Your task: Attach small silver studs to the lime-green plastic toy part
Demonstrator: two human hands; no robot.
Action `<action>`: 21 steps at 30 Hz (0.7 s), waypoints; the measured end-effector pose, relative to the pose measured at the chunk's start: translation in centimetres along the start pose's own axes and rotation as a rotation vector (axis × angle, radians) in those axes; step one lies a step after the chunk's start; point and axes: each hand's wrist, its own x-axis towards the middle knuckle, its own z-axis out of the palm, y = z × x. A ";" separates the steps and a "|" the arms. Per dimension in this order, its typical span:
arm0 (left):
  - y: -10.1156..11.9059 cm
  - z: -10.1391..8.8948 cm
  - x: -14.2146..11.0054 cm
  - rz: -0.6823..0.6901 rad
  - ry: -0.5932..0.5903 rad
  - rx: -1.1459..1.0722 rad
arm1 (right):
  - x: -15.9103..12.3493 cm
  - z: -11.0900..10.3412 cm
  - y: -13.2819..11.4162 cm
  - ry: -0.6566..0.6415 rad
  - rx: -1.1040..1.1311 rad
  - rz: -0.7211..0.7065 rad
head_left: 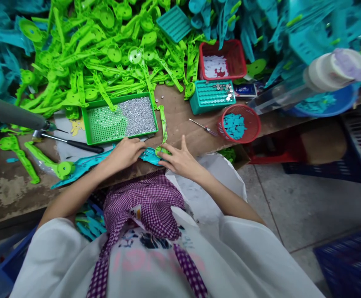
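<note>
My left hand presses down on a long teal plastic part that lies along the near edge of the wooden table. My right hand holds the right end of that teal part together with a green plastic arm, which runs up toward the green tray. The tray holds a heap of small silver screws.
A big pile of green plastic arms fills the back of the table, with teal parts to the right. A screwdriver, red baskets, a teal block and a small tool lie around.
</note>
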 end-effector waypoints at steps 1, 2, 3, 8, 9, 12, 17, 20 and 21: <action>-0.3 -0.4 0.3 0.009 -0.033 -0.007 | 0.0 0.0 -0.2 0.000 0.001 0.007; -0.6 -0.7 0.5 0.029 -0.067 0.000 | 0.0 0.1 -0.3 0.001 0.001 0.014; -0.9 -0.9 0.7 0.056 -0.098 0.020 | 0.0 0.1 -0.4 0.002 0.001 0.021; -1.4 -1.6 1.2 0.196 -0.168 0.152 | 0.0 0.3 -0.6 -0.002 -0.005 0.043; -1.4 -1.8 1.4 0.218 -0.174 0.161 | 0.0 0.3 -0.6 -0.003 -0.010 0.041; -1.6 -2.5 1.9 0.278 -0.219 0.159 | 0.1 0.2 -0.7 -0.005 -0.034 0.032; -1.9 -3.4 2.7 0.353 -0.292 0.131 | 0.3 0.2 -0.9 0.009 -0.087 0.026; -1.9 -3.4 2.9 0.362 -0.308 0.140 | 0.3 0.1 -1.1 -0.003 -0.119 0.016; -1.9 -3.4 3.0 0.363 -0.308 0.142 | 0.3 0.1 -1.2 -0.013 -0.127 0.016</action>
